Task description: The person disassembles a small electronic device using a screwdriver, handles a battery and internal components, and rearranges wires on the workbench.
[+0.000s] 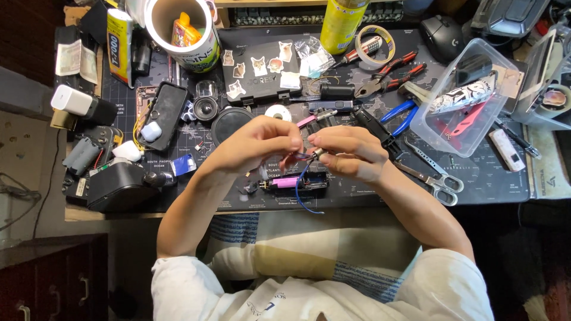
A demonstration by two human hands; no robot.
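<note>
My left hand [259, 142] and my right hand [351, 151] meet above the dark desk mat [488, 184], fingertips close together. My right hand pinches a small silver cylindrical motor [317, 154] with thin wires; my left fingers pinch its red wire [297, 156]. A blue wire [302, 189] hangs from it down to an opened black device with a pink battery [284, 182] lying on the mat just below my hands.
A clear plastic box [470, 98] with parts sits at right, scissors [437, 181] and blue pliers [399, 114] beside it. Red-handled pliers [389, 76], tape roll [375, 44], yellow can [342, 24], white tub [181, 30] and a black case [259, 68] crowd the back. Phone parts lie left.
</note>
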